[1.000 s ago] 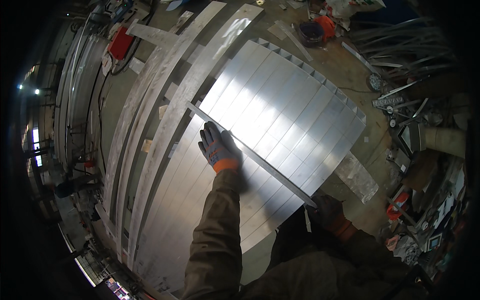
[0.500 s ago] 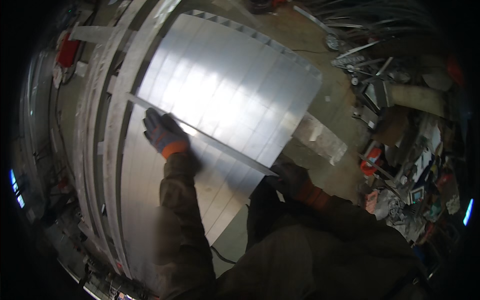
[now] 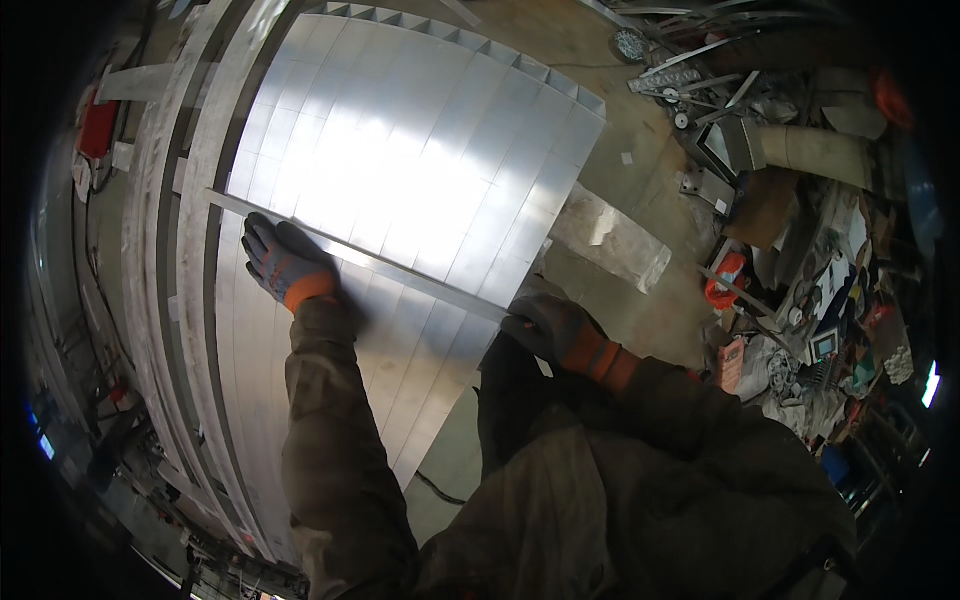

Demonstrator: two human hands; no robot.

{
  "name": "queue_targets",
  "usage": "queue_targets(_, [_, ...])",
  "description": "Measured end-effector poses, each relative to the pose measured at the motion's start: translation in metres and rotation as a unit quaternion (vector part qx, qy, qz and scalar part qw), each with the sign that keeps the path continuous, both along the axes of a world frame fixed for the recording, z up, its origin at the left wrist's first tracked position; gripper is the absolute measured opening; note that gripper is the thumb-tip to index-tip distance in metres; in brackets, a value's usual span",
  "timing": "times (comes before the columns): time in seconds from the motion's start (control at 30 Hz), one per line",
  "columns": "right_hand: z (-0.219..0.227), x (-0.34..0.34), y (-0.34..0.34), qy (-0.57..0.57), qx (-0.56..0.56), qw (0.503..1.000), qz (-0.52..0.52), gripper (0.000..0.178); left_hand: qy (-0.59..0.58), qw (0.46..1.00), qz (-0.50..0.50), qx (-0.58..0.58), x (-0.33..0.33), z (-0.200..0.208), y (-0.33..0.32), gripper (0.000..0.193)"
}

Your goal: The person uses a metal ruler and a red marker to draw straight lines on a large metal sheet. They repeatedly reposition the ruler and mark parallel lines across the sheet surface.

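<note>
My left hand (image 3: 288,264) palm-down, fingers slightly spread, along flat metal bar's (image 3: 420,281) near edge | bar across hollow-celled aluminium panel (image 3: 480,180), long axis sloping far-left to near-right | my right hand (image 3: 556,328) curled, pinching bar's near-right end.

A slim grey metal bar (image 3: 420,281) lies slantwise across a shiny silver panel (image 3: 400,195) of seamed strips, seemingly flat against it.

Silvery slatted metal panel (image 3: 430,170), toward ten o'clock; a thin metal bar (image 3: 420,281) lies across it, slanting ten-to-four.
</note>
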State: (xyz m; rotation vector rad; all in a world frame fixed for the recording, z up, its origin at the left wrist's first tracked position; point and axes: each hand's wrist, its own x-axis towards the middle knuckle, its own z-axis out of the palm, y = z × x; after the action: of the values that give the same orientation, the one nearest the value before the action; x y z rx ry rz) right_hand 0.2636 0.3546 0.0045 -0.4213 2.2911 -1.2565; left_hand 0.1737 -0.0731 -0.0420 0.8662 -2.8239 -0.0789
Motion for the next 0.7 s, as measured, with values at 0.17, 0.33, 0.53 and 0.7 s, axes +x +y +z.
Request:
queue_targets(0.17, [-0.004,0.002,0.001,-0.005,0.006,1.000,0.003,0.022,0.013,1.000,-0.009,0.008,-0.001,-0.001,-0.001,0.065])
queue_targets(0.33, [-0.007,0.001,-0.005,0.009,0.005,1.000,-0.013,0.025,0.006,1.000,-0.006,0.003,0.000,0.001,0.000,0.067])
queue_targets(0.53, [-0.010,0.000,-0.005,-0.022,-0.003,1.000,-0.013,0.024,-0.005,0.999,0.002,0.033,-0.002,0.008,0.005,0.069])
queue_targets(0.7, [-0.015,0.000,-0.002,-0.046,-0.044,0.998,-0.017,0.026,0.000,1.000,-0.001,0.030,-0.004,0.012,0.005,0.070])
